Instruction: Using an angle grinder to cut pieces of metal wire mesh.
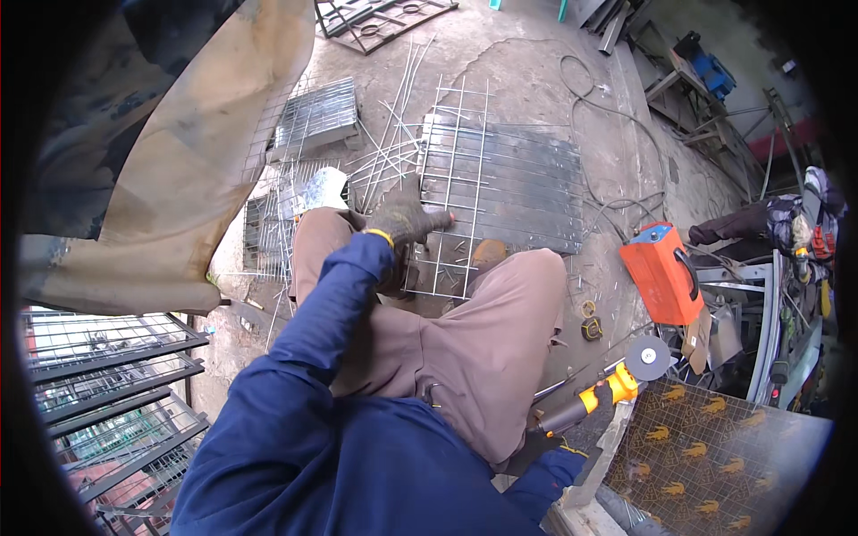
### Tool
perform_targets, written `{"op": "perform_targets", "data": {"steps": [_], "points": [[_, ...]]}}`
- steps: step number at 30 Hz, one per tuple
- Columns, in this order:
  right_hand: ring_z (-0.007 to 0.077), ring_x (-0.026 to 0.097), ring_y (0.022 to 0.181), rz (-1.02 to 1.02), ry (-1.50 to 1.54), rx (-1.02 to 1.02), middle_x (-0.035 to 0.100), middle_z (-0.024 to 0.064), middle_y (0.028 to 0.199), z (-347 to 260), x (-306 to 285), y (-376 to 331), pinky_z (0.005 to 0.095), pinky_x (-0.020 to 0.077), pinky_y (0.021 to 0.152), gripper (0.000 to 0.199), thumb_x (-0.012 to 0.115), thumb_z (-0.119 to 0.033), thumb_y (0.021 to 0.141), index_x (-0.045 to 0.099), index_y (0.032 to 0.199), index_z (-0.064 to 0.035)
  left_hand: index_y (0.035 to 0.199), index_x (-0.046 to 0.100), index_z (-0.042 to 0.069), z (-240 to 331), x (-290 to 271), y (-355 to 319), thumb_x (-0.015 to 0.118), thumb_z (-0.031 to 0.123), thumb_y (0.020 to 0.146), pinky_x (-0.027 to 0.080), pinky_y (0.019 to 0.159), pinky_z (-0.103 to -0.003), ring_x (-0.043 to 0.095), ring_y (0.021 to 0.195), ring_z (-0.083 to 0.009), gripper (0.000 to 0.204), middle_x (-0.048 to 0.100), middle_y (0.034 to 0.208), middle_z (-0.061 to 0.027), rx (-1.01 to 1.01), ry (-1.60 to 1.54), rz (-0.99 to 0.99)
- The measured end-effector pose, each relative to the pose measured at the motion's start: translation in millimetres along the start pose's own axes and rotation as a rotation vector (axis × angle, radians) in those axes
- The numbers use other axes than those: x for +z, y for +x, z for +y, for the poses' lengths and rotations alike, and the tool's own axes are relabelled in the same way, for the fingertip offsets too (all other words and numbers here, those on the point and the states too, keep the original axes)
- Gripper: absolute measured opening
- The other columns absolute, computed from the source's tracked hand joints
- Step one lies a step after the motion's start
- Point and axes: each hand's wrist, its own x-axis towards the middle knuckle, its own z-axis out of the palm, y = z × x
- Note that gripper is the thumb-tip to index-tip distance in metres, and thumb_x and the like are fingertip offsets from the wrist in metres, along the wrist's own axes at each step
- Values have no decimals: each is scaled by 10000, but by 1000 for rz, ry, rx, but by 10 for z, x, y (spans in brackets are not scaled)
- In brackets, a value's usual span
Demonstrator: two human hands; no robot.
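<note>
My gloved left hand [407, 221] presses the grid [451, 192] flat at its near edge — right hand [585, 429] grips the grinder [601, 393], disc well clear; I'd pin the rods firmly.

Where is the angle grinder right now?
In the head view, the angle grinder is at lower right, held in the gloved right hand beside the person's right thigh, its disc pointing toward the orange welding machine.

orange welder [660, 272] — yellow-grey grinder [597, 394] (blue sleeves [344, 295])
</note>
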Motion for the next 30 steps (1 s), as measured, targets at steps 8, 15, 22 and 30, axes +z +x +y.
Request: {"op": "perform_targets", "data": {"steps": [8, 15, 22, 30], "points": [[188, 667, 846, -3, -28, 9, 649, 48, 943, -12, 5, -10, 351, 577, 752, 345, 784, -146, 855, 638, 1159, -75, 1670, 42, 2, -107, 431, -628, 853, 421, 815, 515, 1045, -433, 696, 1191, -387, 1251, 710, 1239, -274, -48, -102, 39], [187, 667, 853, 81, 8, 29, 665, 56, 971, -45, 245, -64, 356, 577, 771, 350, 800, -123, 833, 652, 1144, -59, 1461, 466, -18, -41, -113, -395, 856, 189, 792, 577, 851, -393, 717, 906, -266, 801, 707, 993, -186, -22, -691, 100], [177, 653, 818, 73, 68, 34, 646, 39, 964, 44, -32, -22, 345, 575, 726, 332, 794, -140, 843, 624, 1120, -69, 1462, 432, -36, 1574, -109, 147, 876, 257, 797, 379, 457, -303, 463, 521, -99, 851, 690, 878, -108, 188, -739, 35], [162, 636, 805, 63, 17, -33, 641, 34, 967, 24, 62, -172, 326, 561, 729, 386, 783, -117, 841, 606, 1181, -71, 1385, 512, -26, 1869, 1500, 727, 844, 221, 805, 572, 775, -439, 702, 889, -311, 713, 704, 1025, -204, 91, -499, 23]]}}
